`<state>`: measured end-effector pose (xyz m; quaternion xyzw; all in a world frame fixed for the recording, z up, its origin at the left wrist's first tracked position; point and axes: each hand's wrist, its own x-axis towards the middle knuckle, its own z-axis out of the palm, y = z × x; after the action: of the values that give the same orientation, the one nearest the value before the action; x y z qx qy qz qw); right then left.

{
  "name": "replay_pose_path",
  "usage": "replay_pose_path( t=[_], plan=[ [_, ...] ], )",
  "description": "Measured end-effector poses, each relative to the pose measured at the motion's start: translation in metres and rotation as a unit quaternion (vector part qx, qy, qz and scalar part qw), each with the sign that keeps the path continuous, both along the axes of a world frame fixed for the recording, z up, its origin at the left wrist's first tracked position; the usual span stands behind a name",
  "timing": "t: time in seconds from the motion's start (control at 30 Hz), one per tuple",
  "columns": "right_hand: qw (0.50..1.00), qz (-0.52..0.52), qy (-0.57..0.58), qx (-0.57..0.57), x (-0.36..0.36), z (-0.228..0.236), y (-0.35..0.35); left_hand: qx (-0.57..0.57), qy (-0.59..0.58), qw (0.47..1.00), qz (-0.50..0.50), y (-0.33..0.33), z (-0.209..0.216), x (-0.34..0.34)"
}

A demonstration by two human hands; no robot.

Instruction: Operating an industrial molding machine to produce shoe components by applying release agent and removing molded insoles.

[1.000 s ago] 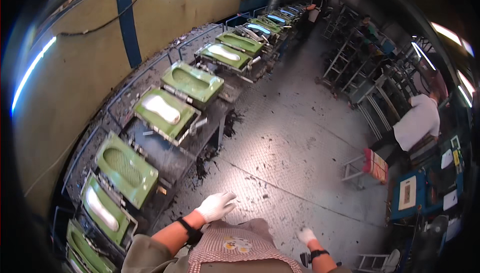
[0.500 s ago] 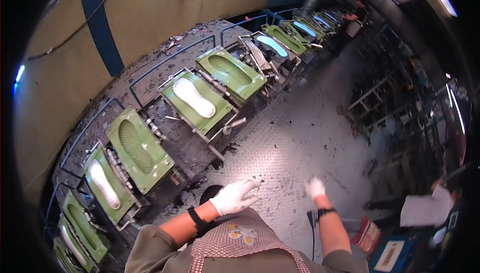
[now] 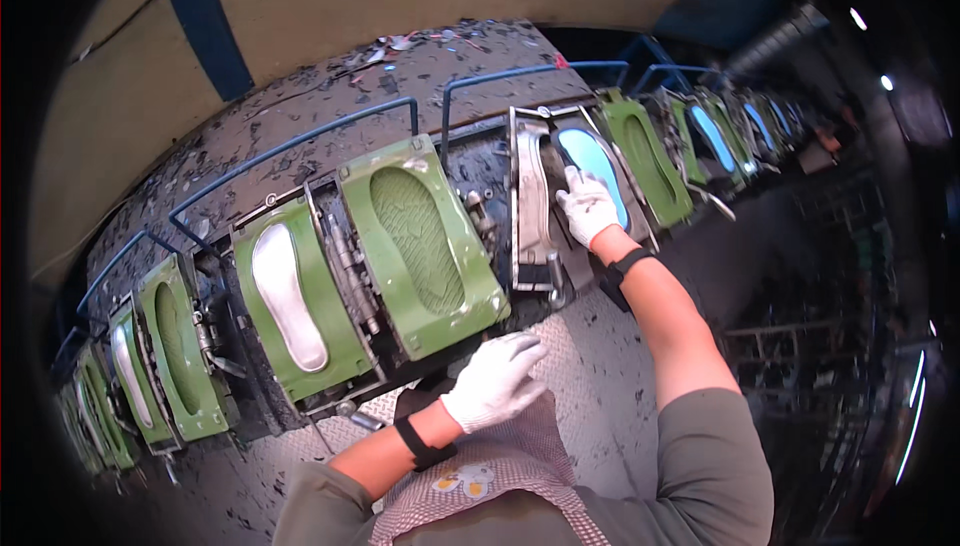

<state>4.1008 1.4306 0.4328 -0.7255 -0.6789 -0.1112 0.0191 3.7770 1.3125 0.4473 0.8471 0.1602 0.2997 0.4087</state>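
Note:
My right hand (image 3: 588,208), in a white glove, reaches out to a grey metal mould (image 3: 532,201) and touches the left edge of a blue insole (image 3: 597,158) lying in its right half. Its fingers look stretched out rather than wrapped round anything; part of the insole is hidden behind them. In front of my checked apron (image 3: 500,446) my left hand (image 3: 497,378), also gloved in white, hovers with fingers apart and nothing in it. Beyond it stands an open green mould (image 3: 440,321), its insole-shaped hollow textured; the hinged half to its left bears a silvery insole form (image 3: 287,296).
More green moulds (image 3: 645,161) run along the bench both ways, some with blue insoles (image 3: 712,139). Blue rails (image 3: 300,151) stand behind them, before a ledge (image 3: 430,61) strewn with scraps. Metal handles (image 3: 560,286) stick out at the front. Patterned metal floor (image 3: 590,346) lies below.
My view has turned and come closer to the bench. My right hand has gone from above the floor to the blue insole; my left hand stays before the apron.

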Motion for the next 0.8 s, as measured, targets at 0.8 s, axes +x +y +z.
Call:
replay_pose_path(
  t=[0.8],
  plan=[
    [0.938, 0.194, 0.222, -0.182, 0.140, 0.042, 0.096, -0.478, 0.101, 0.816, 0.307, 0.021, -0.049, 0.286]
  ],
)
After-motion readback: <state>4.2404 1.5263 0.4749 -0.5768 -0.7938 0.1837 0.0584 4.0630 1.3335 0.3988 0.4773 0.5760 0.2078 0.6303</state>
